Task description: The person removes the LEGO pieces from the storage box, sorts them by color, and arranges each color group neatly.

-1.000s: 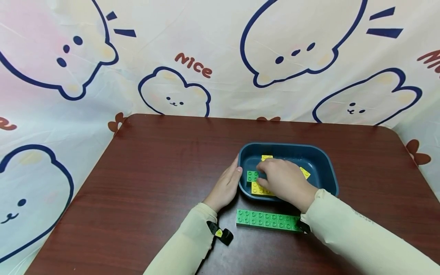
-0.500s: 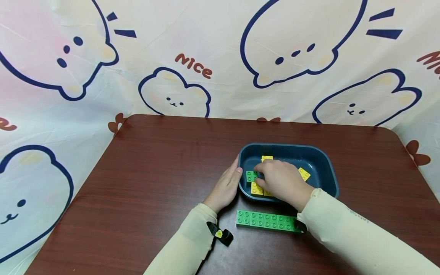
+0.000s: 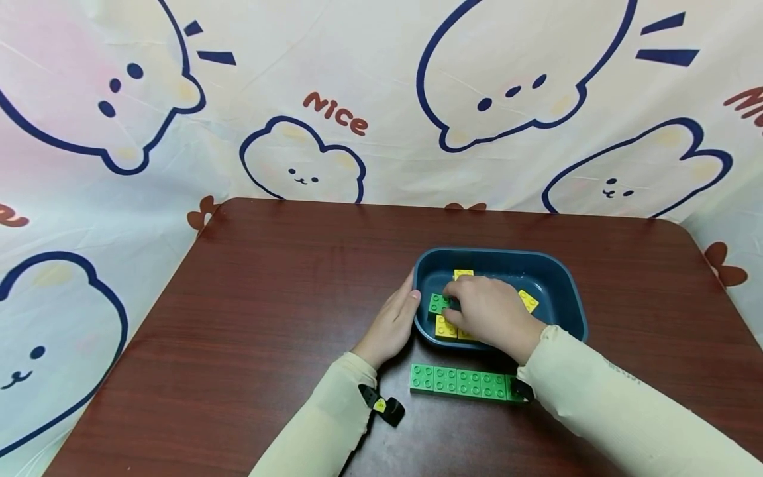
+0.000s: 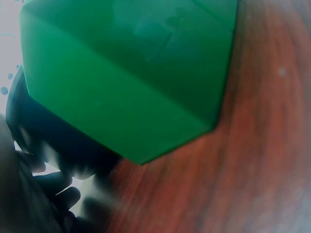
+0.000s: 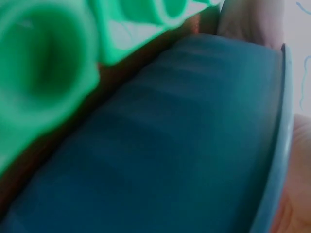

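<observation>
My right hand (image 3: 491,311) reaches down into a dark blue plastic tub (image 3: 569,291), thumb and forefinger pinching a green toy brick (image 3: 438,304) with studs on top. Yellow toy bricks (image 3: 446,327) lie just below it, partly covered by the hand. My left hand (image 3: 390,321) rests flat along the tub's left outer wall with its fingers extended. A row of joined green bricks (image 3: 459,380) lies on the table in front of the tub. In the left wrist view the green row's end (image 4: 116,97) looms close to the camera.
Inside the tub, one more yellow brick (image 3: 463,274) sits at the back and another yellow brick (image 3: 528,301) to the right. The brown table (image 3: 286,298) meets a patterned cloth (image 3: 381,79) behind. The right wrist camera overlaps the green row's right end.
The green brick in the right hand shifts slightly left, then back right, and is now a little tilted. My left hand, the tub and the green row stay put.
</observation>
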A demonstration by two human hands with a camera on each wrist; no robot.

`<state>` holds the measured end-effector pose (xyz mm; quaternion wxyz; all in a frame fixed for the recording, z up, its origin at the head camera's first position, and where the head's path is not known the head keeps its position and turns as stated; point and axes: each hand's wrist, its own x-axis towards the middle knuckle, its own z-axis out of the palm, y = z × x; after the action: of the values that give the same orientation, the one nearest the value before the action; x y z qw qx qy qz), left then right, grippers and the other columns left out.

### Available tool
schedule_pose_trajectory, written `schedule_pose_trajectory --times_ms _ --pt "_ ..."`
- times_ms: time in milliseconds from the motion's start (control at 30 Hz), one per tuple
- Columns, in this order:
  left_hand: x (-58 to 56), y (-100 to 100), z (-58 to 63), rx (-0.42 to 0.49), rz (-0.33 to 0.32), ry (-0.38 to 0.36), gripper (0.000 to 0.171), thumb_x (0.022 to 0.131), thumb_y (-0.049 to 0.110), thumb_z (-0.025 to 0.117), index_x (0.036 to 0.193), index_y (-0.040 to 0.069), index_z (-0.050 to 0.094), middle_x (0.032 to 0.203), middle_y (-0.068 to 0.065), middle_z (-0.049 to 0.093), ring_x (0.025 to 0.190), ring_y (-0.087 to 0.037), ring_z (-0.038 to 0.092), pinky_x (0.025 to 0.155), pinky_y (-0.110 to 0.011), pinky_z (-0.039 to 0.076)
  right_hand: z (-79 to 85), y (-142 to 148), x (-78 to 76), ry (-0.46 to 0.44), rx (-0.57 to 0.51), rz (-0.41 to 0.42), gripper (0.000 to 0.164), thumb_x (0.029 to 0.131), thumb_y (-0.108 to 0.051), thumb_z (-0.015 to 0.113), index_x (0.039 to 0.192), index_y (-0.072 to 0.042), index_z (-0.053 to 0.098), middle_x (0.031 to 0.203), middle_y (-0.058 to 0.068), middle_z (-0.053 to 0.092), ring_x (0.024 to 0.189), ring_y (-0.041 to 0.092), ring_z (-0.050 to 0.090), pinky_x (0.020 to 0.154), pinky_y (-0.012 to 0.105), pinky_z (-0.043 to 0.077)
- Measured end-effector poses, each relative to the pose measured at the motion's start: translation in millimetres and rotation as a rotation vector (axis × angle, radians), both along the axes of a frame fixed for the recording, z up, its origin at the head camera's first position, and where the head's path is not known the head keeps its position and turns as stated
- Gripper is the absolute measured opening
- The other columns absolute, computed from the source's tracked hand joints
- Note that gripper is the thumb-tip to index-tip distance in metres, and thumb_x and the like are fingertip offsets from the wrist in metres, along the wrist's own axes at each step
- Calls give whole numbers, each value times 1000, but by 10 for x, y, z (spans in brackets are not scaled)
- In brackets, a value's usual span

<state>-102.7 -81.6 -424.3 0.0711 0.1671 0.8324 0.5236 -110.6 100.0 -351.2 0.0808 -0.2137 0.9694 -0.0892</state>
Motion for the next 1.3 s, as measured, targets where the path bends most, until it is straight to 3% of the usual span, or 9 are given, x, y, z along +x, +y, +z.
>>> schedule_pose_trajectory --times_ms 267,500,700,1300 --pt "0 11 9 -8 -1 -17 48 103 37 23 149 31 10 152 15 12 138 -9 15 111 -40 17 -9 18 -11 19 -12 -10 32 82 -34 67 106 -14 69 101 2 67 82 16 60 77 43 51" --pt "3 13 14 3 -4 -7 48 104 34 23 150 29 10 152 15 13 138 -9 15 111 -40 17 2 26 -8 50 -22 10 32 82 -34 66 105 -13 69 100 2 68 80 16 59 75 42 52" --pt "-5 12 4 5 -7 11 48 104 30 24 150 27 11 152 14 14 138 -9 16 111 -39 17 98 32 18 90 -33 -4 34 82 -35 67 108 -14 69 109 4 66 86 19 61 78 42 52" --pt "-3 11 -5 -10 1 14 48 104 32 24 150 26 10 153 13 12 138 -9 14 111 -38 16 322 229 189 173 -81 11 33 80 -33 68 108 -15 70 104 2 66 80 16 62 69 38 53"
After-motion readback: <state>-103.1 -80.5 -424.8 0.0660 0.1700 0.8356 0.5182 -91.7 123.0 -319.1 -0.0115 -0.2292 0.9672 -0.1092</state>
